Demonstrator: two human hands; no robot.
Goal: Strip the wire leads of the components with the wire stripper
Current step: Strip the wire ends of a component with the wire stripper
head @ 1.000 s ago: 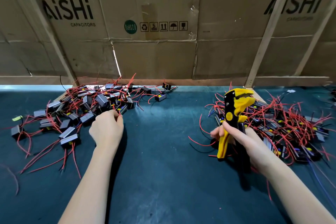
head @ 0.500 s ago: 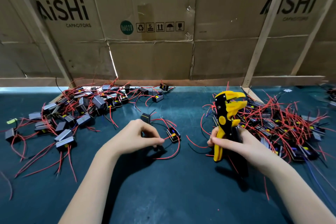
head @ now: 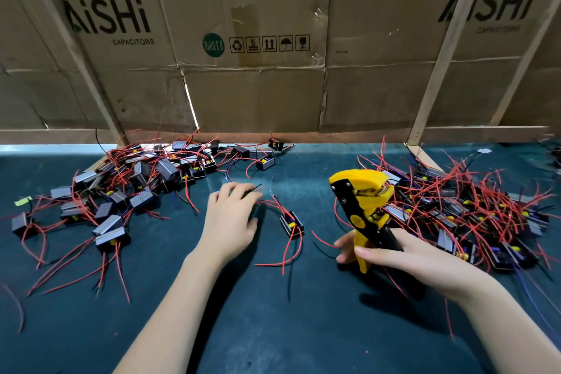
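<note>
Flanking the work area, two heaps of black components with red leads: left pile point(head: 127, 191), right pile point(head: 473, 215). Between them lies one lone component point(head: 292, 223), leads sprawled on the dark teal desk point(head: 273, 328). Left hand point(head: 230, 218) hovers just beside it, fingers pinching thin wire ends. Right hand point(head: 403, 258) grips the yellow-black wire stripper point(head: 364, 206), head tilted up. Cardboard wall point(head: 273, 85) printed "AiSHi CAPACITORS" with wooden battens point(head: 446, 48) behind.
</note>
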